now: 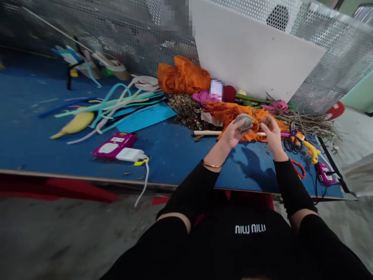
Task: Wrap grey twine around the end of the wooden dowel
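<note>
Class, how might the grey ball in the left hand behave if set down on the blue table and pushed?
The grey ball looks rounded, so it would probably roll. Its surface seems wound from strand, suggesting it is light and unlikely to break. A thin loop between it and the right hand might trail, if attached.

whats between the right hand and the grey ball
In the head view, a thin yellowish strand curves between the right hand and the grey ball, with orange cloth behind it.
</note>
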A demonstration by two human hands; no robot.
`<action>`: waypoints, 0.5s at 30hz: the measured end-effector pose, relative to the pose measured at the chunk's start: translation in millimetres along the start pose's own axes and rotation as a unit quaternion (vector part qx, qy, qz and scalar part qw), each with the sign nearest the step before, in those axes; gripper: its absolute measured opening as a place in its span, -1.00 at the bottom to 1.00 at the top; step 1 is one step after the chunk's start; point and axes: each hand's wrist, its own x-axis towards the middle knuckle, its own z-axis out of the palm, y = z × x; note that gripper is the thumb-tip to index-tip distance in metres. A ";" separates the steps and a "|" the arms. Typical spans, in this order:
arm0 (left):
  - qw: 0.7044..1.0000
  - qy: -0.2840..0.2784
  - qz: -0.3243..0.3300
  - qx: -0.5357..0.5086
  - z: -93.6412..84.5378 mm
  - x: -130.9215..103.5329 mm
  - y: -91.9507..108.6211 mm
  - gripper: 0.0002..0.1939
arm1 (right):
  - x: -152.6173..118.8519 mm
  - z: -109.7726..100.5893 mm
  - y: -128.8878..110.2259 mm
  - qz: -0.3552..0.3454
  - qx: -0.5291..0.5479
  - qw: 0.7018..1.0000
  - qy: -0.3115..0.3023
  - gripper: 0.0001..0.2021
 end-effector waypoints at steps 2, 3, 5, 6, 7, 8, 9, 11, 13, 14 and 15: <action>1.000 -0.006 0.027 0.000 -5.5 -3.2 2.5 -0.71 | -2.6 5.3 2.8 0.053 0.024 0.996 -0.073 -0.38; 0.999 -0.008 0.036 0.001 -7.5 -4.5 3.4 -0.69 | -3.5 9.0 3.1 0.067 0.028 0.989 -0.125 -0.38; 0.999 -0.011 0.048 0.003 -11.2 -5.7 5.2 -0.67 | -1.9 15.7 1.0 0.074 0.023 0.972 -0.220 -0.38; 0.998 -0.009 0.056 0.003 -13.2 -5.5 6.4 -0.66 | 1.9 17.5 -1.5 0.073 0.009 0.965 -0.251 -0.43; 0.998 -0.005 0.067 0.004 -15.4 -4.7 7.8 -0.65 | 8.4 17.7 -5.2 0.071 -0.008 0.960 -0.269 -0.52; 0.997 0.003 0.078 0.003 -17.8 -3.5 9.3 -0.64 | 18.1 16.2 -10.1 0.070 -0.028 0.958 -0.277 -0.62; 0.996 0.017 0.088 0.000 -20.3 -1.8 11.0 -0.64 | 31.2 13.3 -16.2 0.071 -0.047 0.957 -0.278 -0.66; 0.993 0.062 0.097 -0.012 -25.0 2.0 14.0 -0.66 | 67.5 5.1 -32.0 0.072 -0.066 0.964 -0.248 -0.66; 0.990 0.111 0.088 -0.023 -28.2 5.0 16.4 -0.68 | 113.8 -2.3 -51.0 0.064 -0.079 0.973 -0.207 -0.68; 0.988 0.127 0.080 -0.025 -29.1 5.7 17.4 -0.69 | 138.0 -4.4 -60.8 0.049 -0.080 0.982 -0.165 -0.70; 0.988 0.134 0.074 -0.026 -29.5 5.8 18.3 -0.69 | 160.9 -4.9 -70.2 0.023 -0.087 0.989 -0.116 -0.72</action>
